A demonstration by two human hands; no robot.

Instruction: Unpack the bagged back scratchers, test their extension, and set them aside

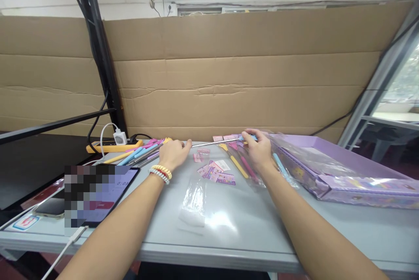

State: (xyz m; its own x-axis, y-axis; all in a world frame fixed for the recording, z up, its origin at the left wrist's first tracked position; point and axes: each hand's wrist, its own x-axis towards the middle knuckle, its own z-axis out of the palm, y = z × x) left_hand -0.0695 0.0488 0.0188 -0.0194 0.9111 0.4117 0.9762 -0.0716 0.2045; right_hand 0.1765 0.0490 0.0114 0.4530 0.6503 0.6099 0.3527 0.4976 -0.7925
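Note:
A thin extended metal rod [211, 143] spans the gap between my two hands above the table. It looks like a telescopic back scratcher with a light blue end. My right hand [257, 151] is closed around the blue end, and my left hand [175, 154] grips the other end, its fingers mostly hidden. Beside my left hand lies a pile of coloured back scratchers [139, 153]. Near my right hand, a yellow back scratcher [236, 163] and a pink one [244, 160] lie by clear plastic. Small purple and pink printed cards [216, 171] are spread between my arms.
At right stands a purple open box [363, 192] with plastic film in it. A clear bag [193, 203] lies in front. To the left are a tablet [109, 197], a phone [49, 207], a white charger [120, 136] and cables. A cardboard wall [242, 70] closes the back.

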